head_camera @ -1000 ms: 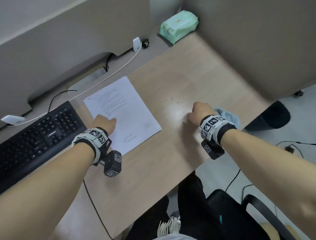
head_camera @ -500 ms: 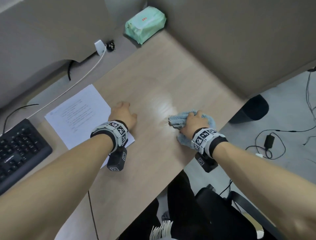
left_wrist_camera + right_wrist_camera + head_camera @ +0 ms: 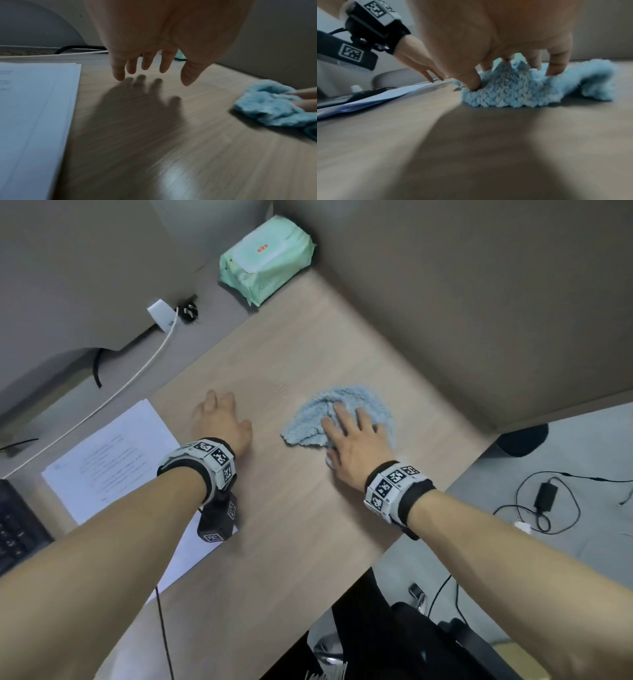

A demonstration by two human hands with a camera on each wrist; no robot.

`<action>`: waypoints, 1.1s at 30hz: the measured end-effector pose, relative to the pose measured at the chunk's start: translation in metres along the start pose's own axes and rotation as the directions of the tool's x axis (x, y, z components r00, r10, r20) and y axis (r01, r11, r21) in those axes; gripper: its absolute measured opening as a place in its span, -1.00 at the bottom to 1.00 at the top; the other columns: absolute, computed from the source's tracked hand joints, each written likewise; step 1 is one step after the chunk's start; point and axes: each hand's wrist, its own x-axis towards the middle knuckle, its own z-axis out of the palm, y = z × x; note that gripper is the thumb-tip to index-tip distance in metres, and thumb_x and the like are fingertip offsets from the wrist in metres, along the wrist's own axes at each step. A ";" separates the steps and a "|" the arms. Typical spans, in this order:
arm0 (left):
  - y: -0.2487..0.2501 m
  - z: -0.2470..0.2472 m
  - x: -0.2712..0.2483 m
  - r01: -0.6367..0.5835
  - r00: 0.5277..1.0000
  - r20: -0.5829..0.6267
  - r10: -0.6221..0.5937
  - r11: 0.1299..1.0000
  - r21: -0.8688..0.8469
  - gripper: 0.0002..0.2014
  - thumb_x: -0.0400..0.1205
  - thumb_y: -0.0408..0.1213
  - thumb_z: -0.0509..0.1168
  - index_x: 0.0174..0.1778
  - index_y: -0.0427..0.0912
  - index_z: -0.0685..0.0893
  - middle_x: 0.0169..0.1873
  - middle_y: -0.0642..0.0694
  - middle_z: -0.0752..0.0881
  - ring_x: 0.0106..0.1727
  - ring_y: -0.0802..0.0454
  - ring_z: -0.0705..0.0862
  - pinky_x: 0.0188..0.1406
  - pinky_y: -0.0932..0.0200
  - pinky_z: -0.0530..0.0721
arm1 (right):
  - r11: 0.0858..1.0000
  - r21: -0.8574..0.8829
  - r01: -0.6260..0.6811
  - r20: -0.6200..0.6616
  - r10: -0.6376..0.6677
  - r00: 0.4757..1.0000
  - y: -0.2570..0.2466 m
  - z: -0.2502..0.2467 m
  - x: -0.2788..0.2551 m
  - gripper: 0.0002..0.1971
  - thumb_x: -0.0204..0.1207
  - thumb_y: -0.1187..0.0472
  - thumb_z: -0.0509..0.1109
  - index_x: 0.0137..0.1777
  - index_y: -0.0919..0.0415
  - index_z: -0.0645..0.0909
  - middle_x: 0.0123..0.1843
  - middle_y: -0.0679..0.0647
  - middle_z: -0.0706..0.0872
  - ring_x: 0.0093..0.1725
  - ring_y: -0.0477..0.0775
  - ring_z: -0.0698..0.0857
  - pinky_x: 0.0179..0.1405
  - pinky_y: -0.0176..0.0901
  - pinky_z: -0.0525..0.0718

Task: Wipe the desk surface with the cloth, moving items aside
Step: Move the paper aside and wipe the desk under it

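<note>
A: Head view: nearest to the camera, a wide strip of the table is seen bare, with a dull shine in the left wrist view, but it cannot be told from this whether it was wiped. Is the wiping judged to be under way?

B: It is judged so. The cloth, light blue and fluffy, is laid bunched on the middle of the table, and it is pressed flat under the right hand. The grip there is released: the fingers are spread and pushed down into the pile, nothing is clenched.

A: And the other hand?

B: The left hand is held just beside the cloth, apart from it, with loose fingers over the bare wood; nothing is grasped. Its shadow is seen below it in the left wrist view, so it is probably a little above the surface.

A: What was moved aside, as far as it shows?

B: The paper sheets are lying at the left, next to the keyboard, off the area under the cloth. Whether the wood below them is clean cannot be told.

A: What is left?

B: Farther back, the table up to the corner is probably still to be wiped. The green wipes pack is standing there in the corner and has probably to be shifted for this.
</note>
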 end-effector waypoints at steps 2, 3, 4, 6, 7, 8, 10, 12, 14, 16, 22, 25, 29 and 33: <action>0.005 0.003 0.006 0.028 0.999 0.047 -0.028 1.000 0.007 -0.47 0.58 -0.07 0.23 0.47 -0.12 0.37 0.58 -0.27 0.26 0.55 -0.38 0.24 0.46 -0.18 0.40 | 0.995 -0.005 -0.102 -0.036 0.102 0.994 0.031 -0.005 -0.009 -0.39 0.65 -0.13 0.11 0.68 -0.01 0.15 0.76 0.10 0.05 0.63 0.41 0.19 0.30 0.37 0.45; 0.008 0.006 0.009 0.039 0.997 0.070 -0.040 0.999 0.020 -0.45 0.58 -0.04 0.23 0.49 -0.10 0.35 0.58 -0.27 0.25 0.56 -0.40 0.22 0.47 -0.19 0.39 | 0.984 -0.007 -0.179 -0.029 0.178 0.984 0.048 -0.008 -0.011 -0.39 0.66 -0.15 0.09 0.68 -0.04 0.12 0.77 0.07 0.03 0.63 0.40 0.18 0.30 0.36 0.45; 0.010 0.008 0.011 0.049 0.995 0.084 -0.052 0.998 0.033 -0.43 0.57 -0.01 0.23 0.50 -0.07 0.34 0.58 -0.26 0.24 0.56 -0.41 0.20 0.47 -0.20 0.38 | 0.968 -0.002 -0.251 -0.020 0.251 0.968 0.062 -0.010 -0.009 -0.38 0.66 -0.16 0.08 0.69 -0.07 0.10 0.77 0.05 0.01 0.64 0.38 0.17 0.31 0.35 0.45; 0.013 0.009 0.012 0.063 0.993 0.101 -0.068 0.997 0.048 -0.41 0.56 0.02 0.23 0.51 -0.04 0.33 0.59 -0.26 0.23 0.57 -0.42 0.17 0.48 -0.20 0.35 | 0.941 0.025 -0.338 -0.005 0.338 0.941 0.081 -0.016 -0.002 -0.38 0.67 -0.15 0.09 0.70 -0.07 0.09 0.77 0.05 0.00 0.64 0.39 0.15 0.35 0.38 0.44; 0.013 0.008 0.013 0.065 0.992 0.107 -0.070 0.997 0.053 -0.40 0.56 0.01 0.23 0.53 -0.03 0.32 0.59 -0.26 0.22 0.58 -0.43 0.15 0.49 -0.19 0.34 | 0.931 0.045 -0.362 -0.002 0.362 0.932 0.085 -0.019 0.006 -0.39 0.67 -0.12 0.12 0.69 -0.05 0.10 0.77 0.07 -0.01 0.64 0.42 0.14 0.38 0.41 0.42; 0.013 0.007 0.013 0.063 0.991 0.111 -0.070 0.996 0.061 -0.40 0.56 0.00 0.23 0.53 -0.03 0.31 0.59 -0.27 0.22 0.58 -0.43 0.15 0.49 -0.18 0.33 | 0.921 0.066 -0.383 -0.001 0.384 0.923 0.084 -0.022 0.015 -0.39 0.66 -0.09 0.15 0.67 -0.01 0.12 0.76 0.10 -0.02 0.63 0.45 0.13 0.39 0.44 0.40; 0.012 0.006 0.013 0.055 0.991 0.119 -0.065 0.995 0.083 -0.39 0.55 -0.02 0.24 0.54 -0.03 0.31 0.58 -0.28 0.24 0.57 -0.44 0.16 0.49 -0.17 0.32 | 0.906 0.077 -0.415 0.003 0.416 0.909 0.070 -0.027 0.032 -0.35 0.61 -0.07 0.23 0.64 0.06 0.13 0.75 0.14 -0.06 0.60 0.51 0.13 0.42 0.46 0.36; 0.012 0.006 0.013 0.046 0.990 0.128 -0.058 0.995 0.092 -0.40 0.54 -0.03 0.24 0.52 -0.03 0.32 0.55 -0.28 0.26 0.56 -0.44 0.18 0.48 -0.17 0.33 | 0.930 0.065 -0.361 0.026 0.360 0.933 0.042 -0.033 0.040 -0.29 0.55 -0.08 0.26 0.65 0.09 0.12 0.75 0.15 -0.08 0.60 0.54 0.12 0.45 0.47 0.32; 0.013 0.006 0.013 0.037 0.990 0.134 -0.051 0.994 0.101 -0.38 0.53 -0.03 0.25 0.53 -0.03 0.31 0.54 -0.27 0.26 0.55 -0.45 0.19 0.48 -0.17 0.33 | 0.977 0.059 -0.206 0.054 0.203 0.978 0.014 -0.032 0.031 -0.25 0.50 -0.08 0.23 0.67 0.07 0.12 0.77 0.14 -0.09 0.65 0.54 0.05 0.52 0.51 0.22; 0.013 0.005 0.014 0.031 0.988 0.144 -0.048 0.993 0.118 -0.36 0.52 -0.03 0.25 0.55 -0.01 0.29 0.56 -0.28 0.24 0.56 -0.45 0.19 0.51 -0.16 0.31 | 0.993 0.076 -0.092 0.099 0.084 0.992 0.004 -0.024 0.009 -0.24 0.48 -0.02 0.21 0.70 0.03 0.11 0.78 0.11 -0.11 0.69 0.49 -0.01 0.59 0.50 0.11; 0.008 0.005 0.018 0.056 0.984 0.162 -0.074 0.992 0.110 -0.30 0.53 0.00 0.23 0.62 0.07 0.23 0.65 -0.20 0.15 0.61 -0.40 0.13 0.57 -0.13 0.28 | 0.965 0.020 -0.260 0.038 0.259 0.965 0.077 -0.009 -0.039 -0.32 0.58 -0.06 0.16 0.69 -0.05 0.09 0.78 0.09 -0.03 0.65 0.37 0.15 0.44 0.40 0.42; 0.008 0.004 0.017 0.057 0.982 0.175 -0.077 0.992 0.115 -0.29 0.53 0.02 0.22 0.64 0.10 0.19 0.67 -0.18 0.12 0.63 -0.38 0.10 0.59 -0.13 0.25 | 0.930 0.030 -0.365 0.018 0.365 0.931 0.096 -0.015 -0.028 -0.36 0.55 0.01 0.21 0.63 -0.06 0.15 0.75 0.12 0.04 0.56 0.39 0.24 0.36 0.36 0.47; 0.009 0.005 0.016 0.061 0.982 0.172 -0.079 0.992 0.107 -0.28 0.54 0.01 0.23 0.64 0.13 0.16 0.70 -0.15 0.04 0.65 -0.36 0.06 0.61 -0.13 0.23 | 0.920 0.057 -0.388 0.018 0.387 0.922 0.065 -0.024 0.005 -0.46 0.58 0.04 0.27 0.54 0.02 0.25 0.65 0.19 0.16 0.47 0.45 0.32 0.29 0.39 0.51; 0.010 0.006 0.013 0.057 0.984 0.161 -0.075 0.992 0.114 -0.29 0.53 -0.02 0.25 0.63 0.10 0.18 0.67 -0.15 0.10 0.63 -0.38 0.09 0.55 -0.17 0.30 | 0.997 0.013 -0.079 0.037 0.079 0.996 -0.005 -0.009 0.003 -0.30 0.49 0.06 0.40 0.60 0.05 0.20 0.62 0.26 0.19 0.47 0.49 0.32 0.22 0.42 0.61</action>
